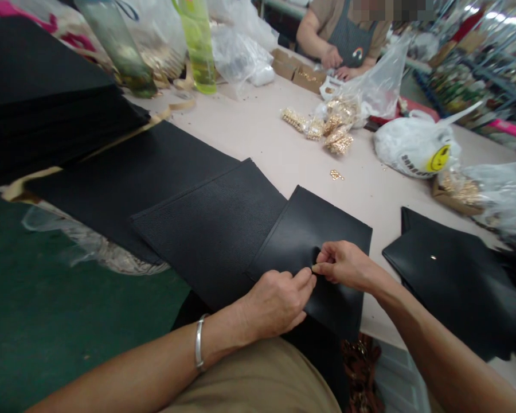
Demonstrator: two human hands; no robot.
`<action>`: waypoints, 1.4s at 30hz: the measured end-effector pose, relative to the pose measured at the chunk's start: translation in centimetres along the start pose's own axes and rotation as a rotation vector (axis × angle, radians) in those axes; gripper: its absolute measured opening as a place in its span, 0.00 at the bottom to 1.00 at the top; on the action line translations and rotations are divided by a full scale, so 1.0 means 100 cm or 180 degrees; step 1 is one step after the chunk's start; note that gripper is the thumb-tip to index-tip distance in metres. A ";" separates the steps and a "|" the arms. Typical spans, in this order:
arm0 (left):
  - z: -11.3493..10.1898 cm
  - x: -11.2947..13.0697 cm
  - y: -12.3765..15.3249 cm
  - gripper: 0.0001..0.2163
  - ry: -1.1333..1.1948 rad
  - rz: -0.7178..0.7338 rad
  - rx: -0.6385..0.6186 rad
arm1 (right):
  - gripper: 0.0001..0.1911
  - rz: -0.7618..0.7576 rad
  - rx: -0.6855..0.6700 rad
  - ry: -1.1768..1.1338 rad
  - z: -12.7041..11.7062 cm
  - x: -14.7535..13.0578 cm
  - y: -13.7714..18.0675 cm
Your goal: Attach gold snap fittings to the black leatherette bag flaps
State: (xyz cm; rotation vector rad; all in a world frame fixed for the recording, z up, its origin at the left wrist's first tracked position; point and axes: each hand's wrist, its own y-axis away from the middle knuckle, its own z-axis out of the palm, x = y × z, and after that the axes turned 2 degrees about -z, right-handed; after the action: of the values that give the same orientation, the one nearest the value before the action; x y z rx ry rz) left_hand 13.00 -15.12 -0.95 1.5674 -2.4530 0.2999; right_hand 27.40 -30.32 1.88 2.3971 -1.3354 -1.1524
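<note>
A black leather panel (pixel 303 226) lies at the near edge of the table, overlapping a grainy black panel (pixel 215 229). Both my hands rest on it, fingertips meeting at one spot. My left hand (pixel 275 301) is curled, thumb and forefinger pressed on the leather. My right hand (pixel 346 265) pinches a tiny gold-coloured piece against the panel at the same spot. A silver bangle (pixel 199 343) sits on my left wrist.
More black panels (pixel 456 275) lie at the right, one with a gold stud, and a tall stack (pixel 47 97) at the left. Bags of gold hardware (pixel 333 123), plastic bags (pixel 417 146) and bottles (pixel 198 46) crowd the far table. Another person (pixel 348 40) works opposite.
</note>
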 end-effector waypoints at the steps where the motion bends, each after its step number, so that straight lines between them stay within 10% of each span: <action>1: 0.000 0.000 0.000 0.27 0.0035 -0.0008 -0.0027 | 0.05 0.0003 -0.0020 0.0015 -0.001 -0.002 -0.001; 8: 0.003 -0.001 0.000 0.26 0.0127 -0.0126 -0.0134 | 0.07 0.0182 -0.0426 0.0052 -0.013 -0.006 -0.014; 14: 0.009 -0.006 0.001 0.28 0.0074 -0.0107 -0.0041 | 0.30 -0.0201 0.1334 0.0671 -0.060 0.024 -0.045; 17: 0.013 -0.007 0.001 0.29 -0.0050 -0.0107 0.0080 | 0.40 -0.0118 0.1305 0.0620 -0.079 0.036 -0.059; 22: 0.018 -0.014 0.007 0.29 -0.0283 0.0011 0.0450 | 0.26 -0.0107 0.0957 0.0059 -0.091 0.045 -0.059; 27: 0.013 -0.026 0.007 0.27 -0.0415 0.0016 0.0955 | 0.17 -0.0233 0.1113 -0.0977 -0.091 0.065 -0.008; 33: -0.001 -0.013 -0.027 0.15 -0.0325 0.0025 0.1810 | 0.27 0.0102 0.2827 -0.1962 -0.107 0.137 0.088; 42: 0.029 -0.015 -0.036 0.13 0.0285 -0.0060 0.1517 | 0.34 0.1891 0.4623 -0.0991 -0.065 0.236 0.189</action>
State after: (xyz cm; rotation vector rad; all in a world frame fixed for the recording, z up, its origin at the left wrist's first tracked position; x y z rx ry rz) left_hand 16.63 -16.15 -3.97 1.6959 -2.4102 0.9890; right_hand 26.71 -61.24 2.49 1.9540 -3.4991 -0.3011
